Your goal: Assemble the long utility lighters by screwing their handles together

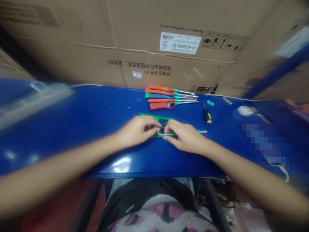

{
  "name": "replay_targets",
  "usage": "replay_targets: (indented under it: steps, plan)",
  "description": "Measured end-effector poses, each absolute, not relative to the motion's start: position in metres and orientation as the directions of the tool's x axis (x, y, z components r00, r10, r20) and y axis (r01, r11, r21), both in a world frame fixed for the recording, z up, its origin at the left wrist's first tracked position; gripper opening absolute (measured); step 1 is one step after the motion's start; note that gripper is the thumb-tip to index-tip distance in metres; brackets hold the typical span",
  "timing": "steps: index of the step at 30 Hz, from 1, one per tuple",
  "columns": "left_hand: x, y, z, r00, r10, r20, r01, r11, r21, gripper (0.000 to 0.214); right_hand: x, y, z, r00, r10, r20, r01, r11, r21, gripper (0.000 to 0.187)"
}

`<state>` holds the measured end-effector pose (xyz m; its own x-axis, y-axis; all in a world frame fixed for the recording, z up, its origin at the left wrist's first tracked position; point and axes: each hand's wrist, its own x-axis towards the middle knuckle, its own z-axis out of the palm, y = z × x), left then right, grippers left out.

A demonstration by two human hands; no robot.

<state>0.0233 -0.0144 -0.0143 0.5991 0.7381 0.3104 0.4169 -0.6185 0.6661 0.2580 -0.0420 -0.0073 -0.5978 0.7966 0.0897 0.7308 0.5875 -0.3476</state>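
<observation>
Both hands meet over a green long-necked lighter [149, 115] lying on the blue table. Its casing seems opened up, with a thin pale tube-like part [166, 134] showing between my fingers. My left hand [138, 130] is closed, its thumb and fingers pinched at the casing's middle. From the other side my right hand [184, 133] is closed too, fingertips curled onto the same spot. A short metal tip [203, 131] sticks out beyond my right hand. Whatever small part the fingertips grip is mostly hidden.
Several lighters [166, 96], mostly orange and red, lie bundled beyond my hands. Right of them are a yellow-black screwdriver [207, 116], a teal scrap [210, 102] and a white mouse-like object [245, 111]. A large cardboard box [135, 35] walls the back; a blurred power strip [36, 103] lies left.
</observation>
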Motion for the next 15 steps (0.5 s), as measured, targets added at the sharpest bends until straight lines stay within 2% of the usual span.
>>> replay_targets:
  steps: [10, 15]
  plan:
    - [0.0223, -0.0130, -0.0158, 0.600, 0.737, 0.311, 0.411, -0.618, 0.670, 0.016, 0.2562, -0.0399, -0.0071, -0.589, 0.802, 0.097, 0.729, 0.580, -0.362, 0.012]
    - [0.0211, -0.0119, -0.0155, 0.611, 0.721, 0.327, 0.397, -0.636, 0.661, 0.017, 0.2582, -0.0387, -0.0060, -0.566, 0.815, 0.125, 0.701, 0.555, -0.447, 0.013]
